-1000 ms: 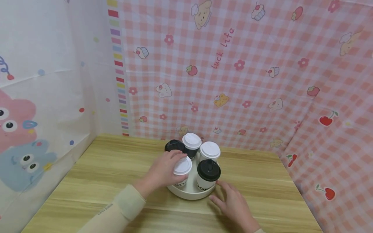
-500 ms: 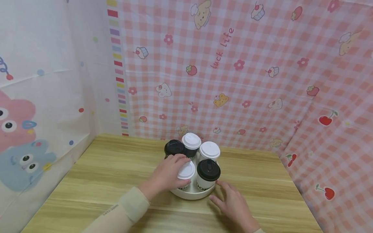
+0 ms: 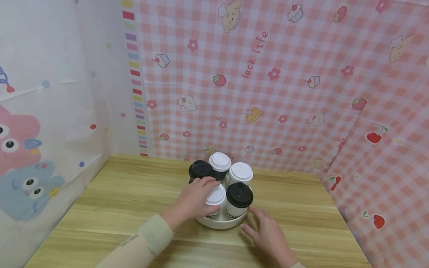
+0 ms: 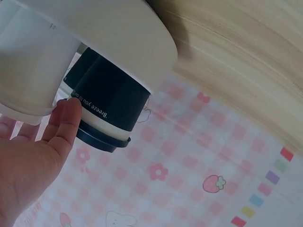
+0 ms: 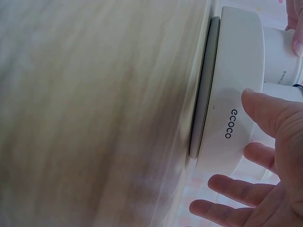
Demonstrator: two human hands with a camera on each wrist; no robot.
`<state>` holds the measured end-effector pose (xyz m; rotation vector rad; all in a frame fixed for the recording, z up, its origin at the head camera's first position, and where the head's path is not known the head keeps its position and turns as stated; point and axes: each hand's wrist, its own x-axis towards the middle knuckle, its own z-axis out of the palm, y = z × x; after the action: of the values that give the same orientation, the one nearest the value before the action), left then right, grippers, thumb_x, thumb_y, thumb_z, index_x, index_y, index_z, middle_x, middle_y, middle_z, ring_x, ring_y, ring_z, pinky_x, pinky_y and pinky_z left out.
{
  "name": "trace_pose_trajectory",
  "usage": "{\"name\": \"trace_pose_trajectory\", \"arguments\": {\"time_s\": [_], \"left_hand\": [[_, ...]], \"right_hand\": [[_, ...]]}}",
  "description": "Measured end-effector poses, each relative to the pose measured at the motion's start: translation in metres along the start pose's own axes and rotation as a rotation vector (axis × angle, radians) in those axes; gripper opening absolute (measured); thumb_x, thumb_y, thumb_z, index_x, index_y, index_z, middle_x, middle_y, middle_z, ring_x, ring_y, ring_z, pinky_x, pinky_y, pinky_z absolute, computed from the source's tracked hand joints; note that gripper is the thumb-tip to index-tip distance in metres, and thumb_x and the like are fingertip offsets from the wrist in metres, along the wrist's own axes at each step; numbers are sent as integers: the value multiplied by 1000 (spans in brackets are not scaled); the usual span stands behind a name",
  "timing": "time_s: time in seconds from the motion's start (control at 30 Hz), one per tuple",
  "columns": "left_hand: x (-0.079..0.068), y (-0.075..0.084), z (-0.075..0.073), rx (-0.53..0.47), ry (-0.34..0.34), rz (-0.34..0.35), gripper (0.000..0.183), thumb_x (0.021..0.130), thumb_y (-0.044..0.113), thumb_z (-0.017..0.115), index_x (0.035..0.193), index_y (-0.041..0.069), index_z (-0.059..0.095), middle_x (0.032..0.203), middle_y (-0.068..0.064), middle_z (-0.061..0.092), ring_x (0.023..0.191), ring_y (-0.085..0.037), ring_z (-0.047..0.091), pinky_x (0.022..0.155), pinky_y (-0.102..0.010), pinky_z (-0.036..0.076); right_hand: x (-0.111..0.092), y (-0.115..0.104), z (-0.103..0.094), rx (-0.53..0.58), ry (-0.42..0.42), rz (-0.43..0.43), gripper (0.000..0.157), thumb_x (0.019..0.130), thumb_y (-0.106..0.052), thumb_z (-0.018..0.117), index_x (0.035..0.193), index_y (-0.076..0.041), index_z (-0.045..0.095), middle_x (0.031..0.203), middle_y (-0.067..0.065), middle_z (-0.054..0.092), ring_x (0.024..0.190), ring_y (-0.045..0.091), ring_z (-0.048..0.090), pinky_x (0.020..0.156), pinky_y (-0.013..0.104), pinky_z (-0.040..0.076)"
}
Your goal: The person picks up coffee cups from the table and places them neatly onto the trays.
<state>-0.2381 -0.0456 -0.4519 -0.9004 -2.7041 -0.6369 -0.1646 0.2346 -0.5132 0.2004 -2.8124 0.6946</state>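
Note:
A round white tray on the wooden table bears several lidded paper coffee cups. My left hand grips the front-left cup, a white one with a white lid, fingers over its far side and thumb in front. In the left wrist view, my fingers curl beside that white cup, and a dark cup stands close by. Beside the tray's front-right rim is my right hand, fingers spread, nearest the white cup with a black lid. Whether its thumb touches the tray cannot be told.
Behind the gripped cup stand a black-lidded cup, a dark cup with a white lid and a white-lidded cup. A pink checked cloth hangs at the table's back. Wooden tabletop surrounds the tray.
My left hand has shifted the front-left cup a little to the right and nearer, closer to the black-lidded front cup. The back-left black lid shows more fully. My right hand has stayed put.

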Motion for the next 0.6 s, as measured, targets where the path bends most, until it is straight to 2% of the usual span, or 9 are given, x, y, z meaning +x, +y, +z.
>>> {"name": "trace_pose_trajectory", "arguments": {"time_s": [0.6], "left_hand": [[0, 0, -5, -27, -32, -5, 76, 87, 49, 86, 150, 15, 59, 152, -9, 59, 129, -37, 59, 104, -56, 57]], "right_hand": [[1, 0, 0, 1, 1, 0, 60, 89, -43, 87, 140, -18, 68, 137, 16, 72, 126, 40, 70, 100, 61, 59]]}}
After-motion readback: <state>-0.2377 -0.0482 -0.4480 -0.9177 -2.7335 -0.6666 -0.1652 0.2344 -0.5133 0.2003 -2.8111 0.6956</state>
